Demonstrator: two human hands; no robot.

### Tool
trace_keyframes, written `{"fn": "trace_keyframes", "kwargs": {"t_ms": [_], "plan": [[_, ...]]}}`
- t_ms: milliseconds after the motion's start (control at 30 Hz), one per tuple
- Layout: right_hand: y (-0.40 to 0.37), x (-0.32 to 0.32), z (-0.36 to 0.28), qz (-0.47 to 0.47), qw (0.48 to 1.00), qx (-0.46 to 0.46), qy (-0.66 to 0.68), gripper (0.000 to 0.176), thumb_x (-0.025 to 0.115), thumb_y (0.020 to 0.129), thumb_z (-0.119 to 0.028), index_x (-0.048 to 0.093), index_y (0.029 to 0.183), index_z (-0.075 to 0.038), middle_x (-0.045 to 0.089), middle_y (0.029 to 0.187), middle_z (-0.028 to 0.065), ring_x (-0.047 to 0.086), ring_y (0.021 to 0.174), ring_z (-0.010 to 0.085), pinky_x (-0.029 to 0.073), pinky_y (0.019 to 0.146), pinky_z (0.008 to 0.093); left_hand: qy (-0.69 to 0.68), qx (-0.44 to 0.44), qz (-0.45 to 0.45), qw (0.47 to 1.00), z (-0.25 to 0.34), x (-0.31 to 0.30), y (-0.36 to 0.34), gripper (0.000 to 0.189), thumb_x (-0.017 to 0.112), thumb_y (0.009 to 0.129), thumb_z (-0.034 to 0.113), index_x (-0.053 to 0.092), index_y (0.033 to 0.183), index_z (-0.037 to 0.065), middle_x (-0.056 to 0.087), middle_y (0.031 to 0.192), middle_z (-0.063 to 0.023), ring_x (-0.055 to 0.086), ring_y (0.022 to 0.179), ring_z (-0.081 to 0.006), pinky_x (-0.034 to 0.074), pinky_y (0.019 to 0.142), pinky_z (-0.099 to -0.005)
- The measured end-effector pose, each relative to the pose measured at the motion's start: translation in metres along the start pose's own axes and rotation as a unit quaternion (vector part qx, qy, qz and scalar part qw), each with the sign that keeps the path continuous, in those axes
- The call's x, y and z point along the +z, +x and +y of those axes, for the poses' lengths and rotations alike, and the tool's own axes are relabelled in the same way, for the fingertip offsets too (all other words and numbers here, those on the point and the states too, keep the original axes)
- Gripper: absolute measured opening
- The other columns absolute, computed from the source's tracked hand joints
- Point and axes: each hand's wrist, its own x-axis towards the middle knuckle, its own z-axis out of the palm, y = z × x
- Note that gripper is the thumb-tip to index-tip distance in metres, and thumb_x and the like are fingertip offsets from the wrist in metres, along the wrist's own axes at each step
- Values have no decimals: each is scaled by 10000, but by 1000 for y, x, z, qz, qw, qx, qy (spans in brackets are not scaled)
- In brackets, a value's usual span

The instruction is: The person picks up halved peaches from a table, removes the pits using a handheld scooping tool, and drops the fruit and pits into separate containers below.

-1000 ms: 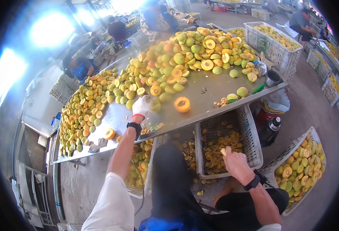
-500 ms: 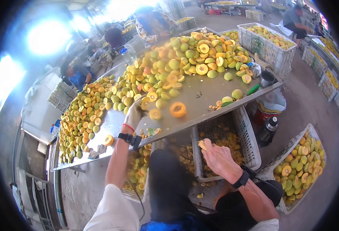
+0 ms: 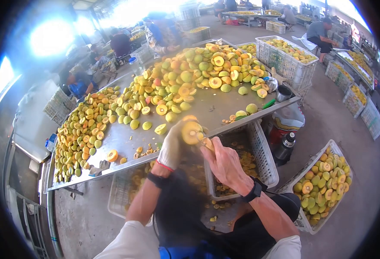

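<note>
My left hand (image 3: 172, 144), in a pale glove, is closed around a halved yellow peach (image 3: 190, 132) with its cut face toward my right hand. A more orange piece of fruit (image 3: 190, 118) shows just behind that half. My right hand (image 3: 228, 163) is bare and grips a small pitting tool (image 3: 207, 143) by its pale handle. The tool's tip meets the edge of the cut face, and its working end is partly hidden. Both hands are over the front edge of the metal table (image 3: 125, 142), where a large heap of halved peaches (image 3: 172, 82) lies.
Below the table edge stands a crate of fruit scraps (image 3: 265, 159). A crate of peach halves (image 3: 339, 166) is on the floor at the right, near a thermos (image 3: 285, 146). A metal cup (image 3: 283, 93) and a green-handled tool (image 3: 269, 104) lie at the table's right end. Other people work farther back.
My left hand has lifted off the table with the peach half and come to the middle. My right hand has risen from over the scrap crate to meet it with the tool.
</note>
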Motion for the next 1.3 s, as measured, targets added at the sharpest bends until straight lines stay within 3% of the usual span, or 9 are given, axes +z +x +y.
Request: {"fn": "trace_keyframes", "kwargs": {"t_ms": [133,233,333,433,567,733,900,1000,1300], "plan": [[-2,-8,19,11,999,36,-27,269,583,1046,-244,469,986,-8,604,683,254,622,695,491,471,598,533,-285,-66,17,956,-6,37,6,339,510,1046,194,595,1276,-40,721,1130,-150,707,1016,-208,579,916,-321],[-1,-13,28,6,997,55,-52,274,584,1047,-241,468,978,-3,598,675,261,620,692,494,468,593,534,-265,-67,-5,962,2,48,12,374,491,1047,235,599,1242,-65,724,1108,-160,709,1017,-223,578,917,-316],[-4,-13,36,4,995,76,-64,268,585,1045,-224,470,967,5,593,664,265,618,685,495,468,591,536,-347,-35,5,937,-17,62,19,435,449,1069,311,621,1192,-69,723,1072,-164,697,1002,-220,565,914,-322],[-6,-6,44,6,995,85,-42,239,581,1042,-196,490,979,15,589,674,271,616,686,495,470,592,536,-329,-47,36,942,-19,72,18,506,388,1095,392,650,1133,-40,716,1021,-149,679,978,-210,546,911,-338],[-10,10,50,9,998,69,5,150,562,1031,-124,582,1094,11,579,769,268,611,716,492,476,597,527,-363,-97,166,912,-8,91,11,556,352,1111,455,660,1057,-4,697,954,-124,647,910,-196,520,854,-331],[-5,15,42,-23,998,50,29,285,549,1017,-70,636,1288,-47,552,881,255,612,739,479,483,604,517,-283,-48,253,924,-3,97,11,610,336,1113,515,650,1021,1,683,912,-114,623,856,-187,495,797,-311],[-7,10,39,-72,994,80,6,366,561,1011,-77,609,1373,-59,552,940,259,636,752,464,502,617,510,-248,3,261,933,-10,97,9,619,337,1113,519,645,1024,-10,681,892,-116,627,839,-193,504,789,-323],[-7,4,32,-67,995,64,28,315,600,1031,-207,584,1192,63,653,891,325,615,827,532,480,661,559,-255,5,252,934,-12,96,4,607,331,1118,503,637,1038,-14,680,890,-121,627,831,-195,509,776,-330],[-11,-10,23,-82,982,107,130,330,583,1040,-213,584,1266,27,656,914,324,618,847,528,499,696,535,-211,62,213,952,-15,100,1,579,298,1129,455,627,1060,-16,683,906,-127,628,839,-201,514,790,-340]]}}
